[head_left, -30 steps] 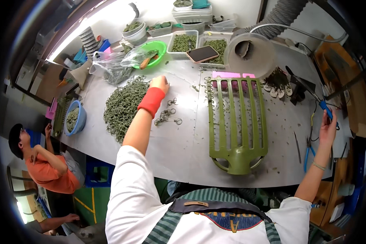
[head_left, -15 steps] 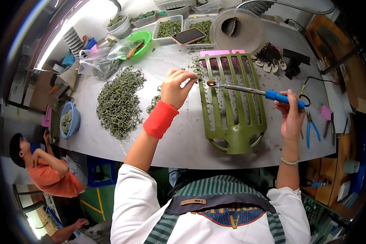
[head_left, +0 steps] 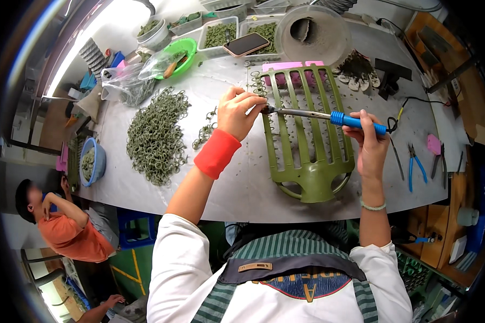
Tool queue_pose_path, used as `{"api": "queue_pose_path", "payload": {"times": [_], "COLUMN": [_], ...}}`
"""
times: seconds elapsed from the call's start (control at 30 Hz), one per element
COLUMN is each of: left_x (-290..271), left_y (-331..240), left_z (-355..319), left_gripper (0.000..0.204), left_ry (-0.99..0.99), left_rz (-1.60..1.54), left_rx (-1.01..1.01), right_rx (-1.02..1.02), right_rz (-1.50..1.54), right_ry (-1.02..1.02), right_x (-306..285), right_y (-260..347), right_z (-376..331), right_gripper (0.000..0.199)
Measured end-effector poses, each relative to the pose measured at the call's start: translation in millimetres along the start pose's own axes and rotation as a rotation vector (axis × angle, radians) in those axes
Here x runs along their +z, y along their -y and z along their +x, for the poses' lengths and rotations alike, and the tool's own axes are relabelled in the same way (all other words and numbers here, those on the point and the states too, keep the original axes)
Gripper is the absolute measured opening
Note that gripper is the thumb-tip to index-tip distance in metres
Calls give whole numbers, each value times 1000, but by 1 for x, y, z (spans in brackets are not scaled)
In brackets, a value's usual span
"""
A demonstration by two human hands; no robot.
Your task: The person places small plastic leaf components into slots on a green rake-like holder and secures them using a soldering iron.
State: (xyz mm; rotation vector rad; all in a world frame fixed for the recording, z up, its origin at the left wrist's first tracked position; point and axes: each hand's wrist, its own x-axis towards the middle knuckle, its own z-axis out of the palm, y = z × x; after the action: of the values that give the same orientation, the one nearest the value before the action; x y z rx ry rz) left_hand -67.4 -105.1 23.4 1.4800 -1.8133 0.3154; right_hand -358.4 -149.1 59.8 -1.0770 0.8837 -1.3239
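Note:
My right hand (head_left: 371, 142) grips the blue handle of a soldering iron (head_left: 307, 113), whose metal barrel reaches left across a green slatted rack (head_left: 315, 185). The iron's tip is at the fingertips of my left hand (head_left: 240, 112), by the rack's left outer bar. The left thumb and fingers are pinched together there; what they hold is hidden. Small green rings line the rack's bars. A large pile of green rings (head_left: 155, 137) lies left of my left hand, and a few loose rings (head_left: 206, 129) lie beside my wrist.
Behind the rack stand a pink block (head_left: 285, 65), a large clear tub (head_left: 334, 46) and a phone (head_left: 246, 44) on boxes of green pieces. Dirty gloves (head_left: 357, 70) and blue pliers (head_left: 413, 167) lie at right. A person in orange (head_left: 70, 229) sits at left.
The soldering iron has moved left, bringing its tip to my left fingertips. My right hand has shifted left with it; my left hand has barely moved.

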Motion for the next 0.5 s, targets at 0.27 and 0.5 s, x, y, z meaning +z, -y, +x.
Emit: {"api": "queue_pose_path", "payload": {"times": [0.27, 0.5], "left_x": [-18, -57], "left_y": [5, 116], "left_z": [1, -53], "left_gripper": [13, 33], "left_ry": [3, 343], "left_rz": [-276, 25], "left_rx": [-271, -672], "right_rx": [-16, 31], "right_rz": [-84, -85], "right_ry": [-39, -14], "right_x": [-16, -11], "right_y": [26, 31], "right_z": [-7, -10], "right_gripper": [23, 24]}}
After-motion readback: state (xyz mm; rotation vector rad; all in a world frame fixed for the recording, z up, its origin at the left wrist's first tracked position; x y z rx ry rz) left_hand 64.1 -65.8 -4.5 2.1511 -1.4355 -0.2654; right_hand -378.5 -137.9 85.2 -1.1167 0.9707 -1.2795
